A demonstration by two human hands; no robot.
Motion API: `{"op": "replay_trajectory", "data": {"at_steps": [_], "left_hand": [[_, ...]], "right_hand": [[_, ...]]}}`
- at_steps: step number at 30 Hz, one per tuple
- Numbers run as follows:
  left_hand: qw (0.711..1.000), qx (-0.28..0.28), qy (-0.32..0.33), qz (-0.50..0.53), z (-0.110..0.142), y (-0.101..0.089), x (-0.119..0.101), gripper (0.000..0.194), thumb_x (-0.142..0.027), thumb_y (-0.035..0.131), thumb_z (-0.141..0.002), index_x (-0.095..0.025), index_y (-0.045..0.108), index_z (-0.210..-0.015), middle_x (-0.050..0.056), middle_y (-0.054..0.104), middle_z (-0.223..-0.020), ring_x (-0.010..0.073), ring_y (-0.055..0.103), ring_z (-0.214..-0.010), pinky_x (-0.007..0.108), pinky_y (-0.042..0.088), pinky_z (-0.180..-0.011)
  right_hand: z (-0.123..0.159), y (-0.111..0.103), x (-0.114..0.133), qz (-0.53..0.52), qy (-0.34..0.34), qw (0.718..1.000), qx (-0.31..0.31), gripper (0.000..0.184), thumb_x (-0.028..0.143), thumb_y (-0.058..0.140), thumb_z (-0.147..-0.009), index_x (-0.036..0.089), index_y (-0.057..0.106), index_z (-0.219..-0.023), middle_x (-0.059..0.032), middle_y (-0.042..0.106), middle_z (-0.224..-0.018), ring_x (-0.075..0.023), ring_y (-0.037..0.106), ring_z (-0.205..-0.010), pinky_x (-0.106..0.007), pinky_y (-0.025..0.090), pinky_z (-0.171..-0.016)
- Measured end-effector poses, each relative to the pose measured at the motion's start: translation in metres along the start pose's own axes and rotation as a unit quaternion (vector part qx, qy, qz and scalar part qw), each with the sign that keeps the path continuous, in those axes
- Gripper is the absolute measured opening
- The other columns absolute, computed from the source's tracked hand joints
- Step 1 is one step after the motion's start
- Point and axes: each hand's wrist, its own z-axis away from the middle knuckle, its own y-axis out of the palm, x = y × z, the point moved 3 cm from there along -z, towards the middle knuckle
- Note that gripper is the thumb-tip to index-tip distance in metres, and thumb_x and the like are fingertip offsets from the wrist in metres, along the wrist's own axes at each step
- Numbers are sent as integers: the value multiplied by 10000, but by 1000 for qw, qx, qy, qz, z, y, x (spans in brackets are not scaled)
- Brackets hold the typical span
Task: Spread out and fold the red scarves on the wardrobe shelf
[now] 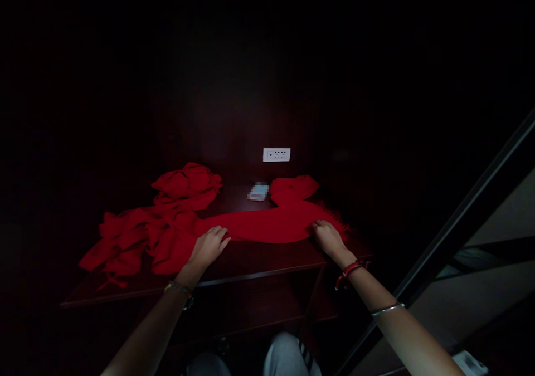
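Observation:
A long piece of red cloth lies spread across the dark wooden desk, with a ragged, fringe-like edge at its right end. My left hand rests on its left part, fingers bent over the fabric and thumb held apart. At the right end, the fingers of my right hand are closed on the cloth's near edge. To the left the fabric is gathered into a loose, ruffled heap. Behind that sits a crumpled red bundle; whether it joins the cloth I cannot tell. A smaller rounded red piece lies behind the right part.
A blurred, pale flat object lies at the back of the desk. A white socket panel is on the dark wall. Below the desktop is an open shelf space, with my knees before it. A dark slanted frame stands at right.

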Motion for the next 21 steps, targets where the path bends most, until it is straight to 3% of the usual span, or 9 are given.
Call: {"op": "replay_trajectory", "data": {"at_steps": [3, 6, 10, 15, 18, 21], "left_hand": [[999, 0, 41, 15, 1, -1, -2, 199, -255, 455, -828, -175, 535, -992, 58, 562, -976, 176, 534, -899, 260, 428, -755], [998, -2, 60, 36, 1, -2, -2, 199, -220, 451, -831, -171, 533, -1006, 59, 570, -977, 170, 537, -901, 258, 422, -769], [997, -14, 53, 62, 1, -2, 0, 219, -231, 457, -830, -168, 531, -1027, 65, 583, -973, 176, 547, -890, 266, 427, -763], [996, -22, 41, 82, 1, 1, 2, 231, -265, 462, -830, -171, 535, -1028, 63, 594, -969, 181, 545, -916, 271, 419, -785], [995, -25, 30, 92, 1, 3, 3, 234, -288, 451, -836, -181, 537, -1025, 54, 598, -956, 171, 548, -910, 260, 417, -785], [995, -23, 28, 88, 1, 3, 3, 234, -300, 436, -844, -188, 537, -1024, 47, 599, -954, 168, 552, -897, 254, 420, -768]], "right_hand": [[-2, -4, 23, -49, -90, 994, -23, 324, 91, 429, -767, 151, 567, -1054, -107, 554, -1050, -196, 462, -1007, -323, 311, -899], [-3, -11, 61, -130, -195, 972, -29, 327, 176, 457, -788, 173, 531, -1106, -84, 518, -1121, -186, 431, -1057, -326, 307, -929], [-8, -18, 113, -201, -258, 944, -43, 362, 302, 469, -813, 177, 482, -1152, -78, 522, -1106, -178, 446, -1032, -314, 349, -899], [-21, -11, 146, -175, -228, 955, -68, 302, 242, 482, -806, 173, 502, -1099, -85, 543, -987, -187, 485, -917, -319, 392, -823], [-27, -4, 144, -190, -163, 963, -97, 251, 166, 454, -810, 175, 513, -1054, -81, 541, -950, -179, 483, -894, -290, 403, -782], [-27, 3, 138, -222, -138, 962, -84, 159, 143, 431, -823, 168, 561, -911, -61, 556, -848, -158, 501, -823, -255, 406, -738]]}}
